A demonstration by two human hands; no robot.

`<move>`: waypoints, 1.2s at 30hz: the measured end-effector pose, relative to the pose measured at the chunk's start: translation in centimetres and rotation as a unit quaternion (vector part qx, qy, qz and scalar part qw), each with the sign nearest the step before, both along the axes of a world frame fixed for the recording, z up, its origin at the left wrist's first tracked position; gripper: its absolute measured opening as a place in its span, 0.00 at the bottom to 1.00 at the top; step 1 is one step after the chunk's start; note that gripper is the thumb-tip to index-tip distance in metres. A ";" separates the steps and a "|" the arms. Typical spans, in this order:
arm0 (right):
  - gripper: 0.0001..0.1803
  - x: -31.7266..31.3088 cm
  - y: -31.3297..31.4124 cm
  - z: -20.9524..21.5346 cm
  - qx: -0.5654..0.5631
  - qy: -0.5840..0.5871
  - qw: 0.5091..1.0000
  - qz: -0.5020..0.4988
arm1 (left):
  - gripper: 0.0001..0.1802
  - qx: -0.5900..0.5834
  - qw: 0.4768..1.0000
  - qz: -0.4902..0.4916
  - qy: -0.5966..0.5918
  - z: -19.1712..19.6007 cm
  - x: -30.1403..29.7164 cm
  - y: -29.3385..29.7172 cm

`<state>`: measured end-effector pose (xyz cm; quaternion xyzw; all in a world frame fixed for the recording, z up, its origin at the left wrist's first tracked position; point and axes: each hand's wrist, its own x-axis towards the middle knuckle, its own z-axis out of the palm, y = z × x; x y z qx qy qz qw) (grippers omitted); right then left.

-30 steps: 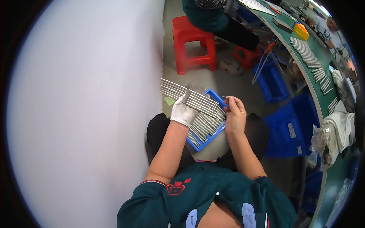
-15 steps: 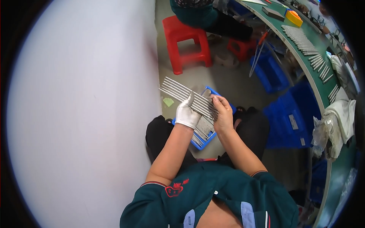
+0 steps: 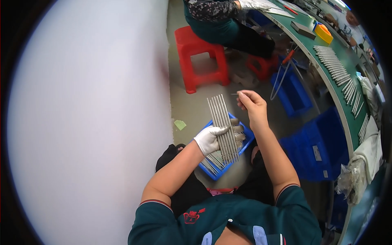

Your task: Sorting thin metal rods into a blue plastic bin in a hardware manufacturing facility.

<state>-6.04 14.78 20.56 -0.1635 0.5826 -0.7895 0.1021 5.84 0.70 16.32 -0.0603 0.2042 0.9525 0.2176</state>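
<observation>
In my left hand (image 3: 210, 139), which wears a white glove with grey fingertips, lies a fanned row of thin metal rods (image 3: 220, 112). The thumb presses across them and the fingers support them from beneath. My bare right hand (image 3: 254, 105) is raised just to the right of the rods' far ends, apart from them. Its thumb and forefinger pinch a short, thin grey piece (image 3: 234, 94), whose kind I cannot make out. Below my left hand, a blue bin (image 3: 215, 177) stands between my legs with more metal rods (image 3: 209, 165) in it, partly hidden by the hand.
A white wall (image 3: 94, 122) runs along the left. Ahead is a red stool (image 3: 185, 61) beside a seated co-worker (image 3: 212, 28). The green workbench (image 3: 326, 41) on the right carries rows of metal rods (image 3: 332, 65). Blue crates (image 3: 306, 151) and plastic bags (image 3: 353, 181) are near it.
The rods have turned from slanting to nearly pointing away from me. My right hand has left their near ends and moved up and right, now pinching a thin piece.
</observation>
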 end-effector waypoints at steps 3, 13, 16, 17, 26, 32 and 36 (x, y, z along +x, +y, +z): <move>0.09 -2.4 -1.6 -0.5 0.043 0.006 0.998 0.036 | 0.34 -0.005 0.997 -0.073 0.000 -0.3 -1.1 0.2; 0.07 -3.6 -4.6 -2.6 0.127 -0.100 0.939 0.303 | 0.33 0.023 0.991 -0.107 -0.076 -3.4 -0.8 0.0; 0.08 -3.3 -5.3 -2.8 0.252 0.011 0.924 0.288 | 0.33 0.045 0.991 -0.103 -0.078 -2.8 -0.5 -0.5; 0.08 -3.3 -5.5 -2.9 0.266 0.020 0.921 0.285 | 0.33 0.060 0.990 -0.099 -0.076 -2.7 -0.4 -0.7; 0.07 -2.4 -6.3 -1.8 0.308 0.073 0.912 0.262 | 0.33 0.116 0.985 -0.084 -0.099 -2.3 0.3 -1.4; 0.07 -2.4 -6.2 -2.2 0.306 0.067 0.916 0.251 | 0.33 0.114 0.984 -0.089 -0.101 -1.9 0.3 -1.4; 0.07 -2.3 -6.1 -2.0 0.311 0.065 0.911 0.262 | 0.32 0.045 0.990 -0.094 -0.090 -2.2 0.5 -1.6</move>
